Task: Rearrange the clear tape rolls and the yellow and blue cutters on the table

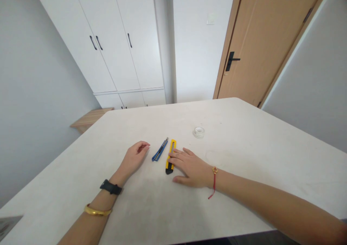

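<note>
A yellow utility knife [170, 165] with a black end lies on the white table [244, 136]. The fingertips of my right hand [191, 167] rest on its right side, with the fingers spread and the thumb apart. Just left of it lies a slimmer blue utility knife [159, 150], tilted, its metal tip pointing away from me. My left hand [135, 156] rests on the table to the left of the blue knife without touching it. Its fingers are curled together, and nothing shows in them.
A roll of clear tape [199, 132] lies beyond my right hand. Past the table's far edge stand a white cabinet [141, 64] and a wooden door [260, 39]. A wooden surface [90, 119] is at the left.
</note>
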Demonstrator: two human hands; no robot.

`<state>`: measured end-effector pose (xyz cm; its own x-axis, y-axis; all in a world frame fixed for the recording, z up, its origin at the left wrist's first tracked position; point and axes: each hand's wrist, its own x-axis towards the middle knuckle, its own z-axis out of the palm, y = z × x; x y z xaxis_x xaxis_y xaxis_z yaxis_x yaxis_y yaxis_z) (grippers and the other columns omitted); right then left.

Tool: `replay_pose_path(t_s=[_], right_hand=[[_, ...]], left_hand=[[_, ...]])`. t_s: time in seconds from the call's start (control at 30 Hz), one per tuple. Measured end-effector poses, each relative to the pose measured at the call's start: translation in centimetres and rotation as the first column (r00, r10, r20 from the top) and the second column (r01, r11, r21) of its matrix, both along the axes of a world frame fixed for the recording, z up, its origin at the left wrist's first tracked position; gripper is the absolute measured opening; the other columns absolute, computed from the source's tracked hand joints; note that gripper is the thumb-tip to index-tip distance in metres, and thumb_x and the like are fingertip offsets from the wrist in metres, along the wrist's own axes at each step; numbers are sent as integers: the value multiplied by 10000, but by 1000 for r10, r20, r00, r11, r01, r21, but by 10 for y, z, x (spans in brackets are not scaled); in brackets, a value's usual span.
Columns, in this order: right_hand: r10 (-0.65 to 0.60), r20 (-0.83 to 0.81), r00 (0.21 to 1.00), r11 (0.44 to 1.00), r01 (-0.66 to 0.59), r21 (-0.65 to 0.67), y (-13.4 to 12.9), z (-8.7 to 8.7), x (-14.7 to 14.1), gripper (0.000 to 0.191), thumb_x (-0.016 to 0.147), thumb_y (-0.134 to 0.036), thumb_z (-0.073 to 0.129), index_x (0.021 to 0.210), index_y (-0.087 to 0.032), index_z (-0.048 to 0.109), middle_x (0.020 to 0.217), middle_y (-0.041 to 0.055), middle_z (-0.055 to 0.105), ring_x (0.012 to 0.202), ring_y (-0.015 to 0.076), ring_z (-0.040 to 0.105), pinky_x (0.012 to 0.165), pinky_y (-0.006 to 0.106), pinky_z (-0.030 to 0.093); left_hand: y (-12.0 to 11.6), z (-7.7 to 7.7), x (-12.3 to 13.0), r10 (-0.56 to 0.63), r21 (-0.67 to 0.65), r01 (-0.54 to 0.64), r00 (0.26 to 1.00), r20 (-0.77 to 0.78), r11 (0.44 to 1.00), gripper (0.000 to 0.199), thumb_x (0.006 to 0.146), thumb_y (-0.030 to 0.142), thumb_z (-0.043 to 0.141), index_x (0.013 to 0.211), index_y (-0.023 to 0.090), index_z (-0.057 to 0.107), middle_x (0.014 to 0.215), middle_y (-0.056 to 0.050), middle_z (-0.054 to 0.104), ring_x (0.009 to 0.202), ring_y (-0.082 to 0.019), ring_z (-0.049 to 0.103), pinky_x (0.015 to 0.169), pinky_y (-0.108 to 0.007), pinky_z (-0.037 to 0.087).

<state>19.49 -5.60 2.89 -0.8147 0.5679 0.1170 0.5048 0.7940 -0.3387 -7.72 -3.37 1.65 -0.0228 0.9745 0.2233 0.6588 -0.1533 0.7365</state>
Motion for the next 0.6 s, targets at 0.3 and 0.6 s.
replay_pose_path(t_s=[0.3, 0.6], right_hand=[[-107, -110, 988, 991, 115, 74, -14, 0, 103, 392, 843, -375, 620, 1200, -218, 583, 1307, 131, 595, 1277, 289, 493, 1103, 544, 302], [-80, -223, 972, 989, 104, 101, -11, -8, 138, 409, 833, -314, 628, 1223, -210, 558, 1286, 143, 603, 1263, 280, 510, 1076, 488, 398]], left_hand=[[-1, 5, 2, -7, -7, 7, 1000, 13, 1000, 297, 802, 468, 511, 861, 213, 652, 837, -46, 691, 805, -235, 627, 772, -348, 478], [-2, 2, -2, -24, 37, 26, 998, -61, 999, 294, 822, 437, 496, 900, 211, 669, 940, -65, 705, 881, -235, 641, 847, -372, 493]])
